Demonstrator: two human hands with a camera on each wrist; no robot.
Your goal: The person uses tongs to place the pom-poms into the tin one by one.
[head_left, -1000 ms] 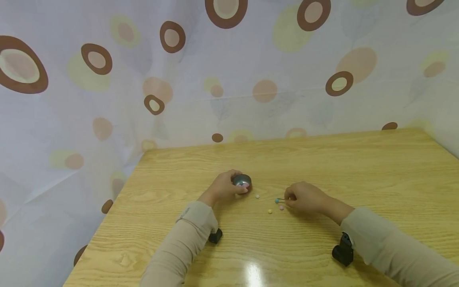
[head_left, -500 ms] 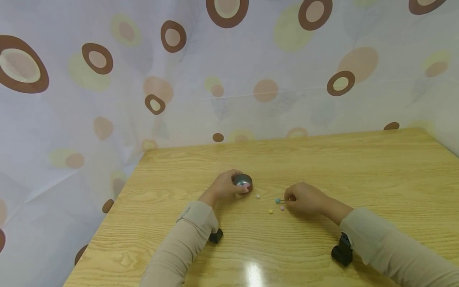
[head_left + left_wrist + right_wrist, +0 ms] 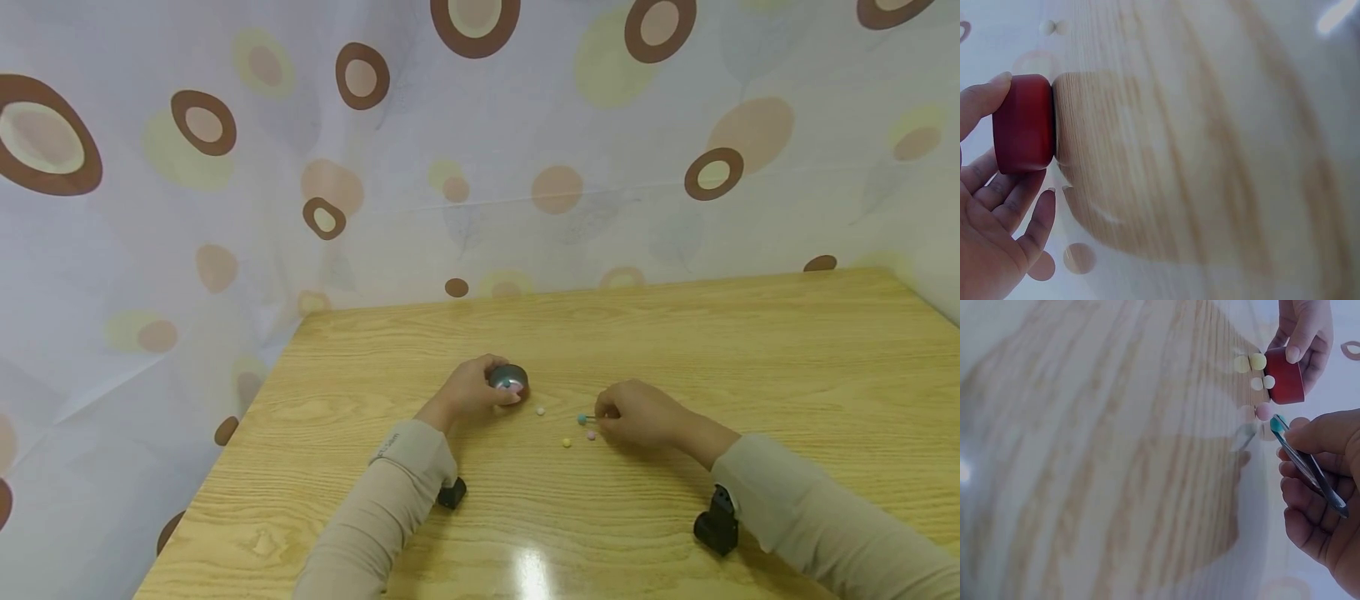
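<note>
My left hand holds a small round bowl by its side, thumb across the rim. The bowl is red outside and shiny metal inside, with pink and teal bits within. My right hand pinches a pair of metal tweezers between thumb and fingers. At the tweezers' tips is a teal bead, low over the table or on it; I cannot tell which. A white bead, a yellow bead and a pink bead lie on the table between the hands.
The wooden table reaches back to a patterned curtain, which also hangs along the left side. Black wrist cameras sit under both sleeves. A bright reflection shows near the table's front.
The two tweezer prongs, seen apart around the teal bead before, now show nearly as one line. The left hand and bowl have stayed in place.
</note>
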